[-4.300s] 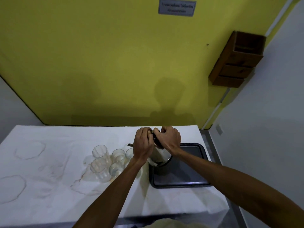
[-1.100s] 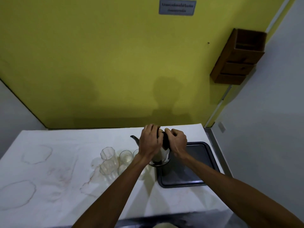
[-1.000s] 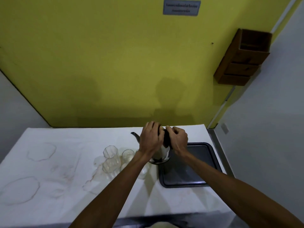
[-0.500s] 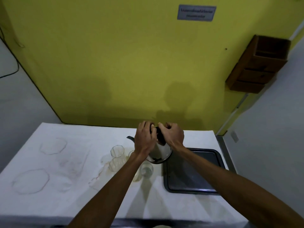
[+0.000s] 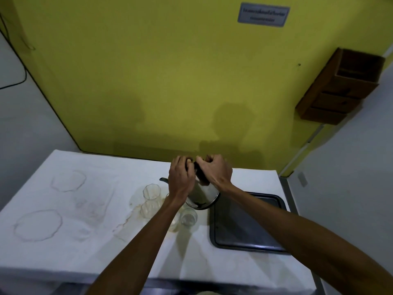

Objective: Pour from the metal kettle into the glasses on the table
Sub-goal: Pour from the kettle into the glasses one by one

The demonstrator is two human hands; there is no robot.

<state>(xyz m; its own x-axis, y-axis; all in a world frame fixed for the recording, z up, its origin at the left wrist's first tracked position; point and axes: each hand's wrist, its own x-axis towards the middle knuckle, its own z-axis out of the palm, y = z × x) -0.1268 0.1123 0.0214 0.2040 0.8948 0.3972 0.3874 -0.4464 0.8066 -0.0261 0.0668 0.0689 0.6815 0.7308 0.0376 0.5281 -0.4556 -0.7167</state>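
1. Head view: held aloft in the lower middle of the frame, a metal kettle [image 5: 203, 195], tilted with its spout [image 5: 163, 180] pointing left over the glasses.
2. Closed around the kettle's dark handle [image 5: 201, 176] from the left, the left hand [image 5: 181, 180], fingers curled over the top.
3. Closed on the same handle from the right, the right hand [image 5: 215, 172], knuckles up, touching or nearly touching the left.
4. Clustered just below and left of the kettle, several clear glasses: a far glass [image 5: 151, 191] under the spout, a middle glass [image 5: 149, 209] just nearer, a round glass [image 5: 188, 217] beneath the kettle's base, others partly hidden behind the left forearm.
5. Could not tell whether any liquid ran from the spout.
6. Lay right of the glasses, a dark tray [image 5: 246, 228], its left edge under the kettle.
7. Spread under everything, a white table cover [image 5: 85, 241], marked with ring stains at left.
8. Hung at upper right on the yellow wall [image 5: 148, 71], a wooden rack [image 5: 340, 86]; at top, a small sign [image 5: 263, 14], text blurred.
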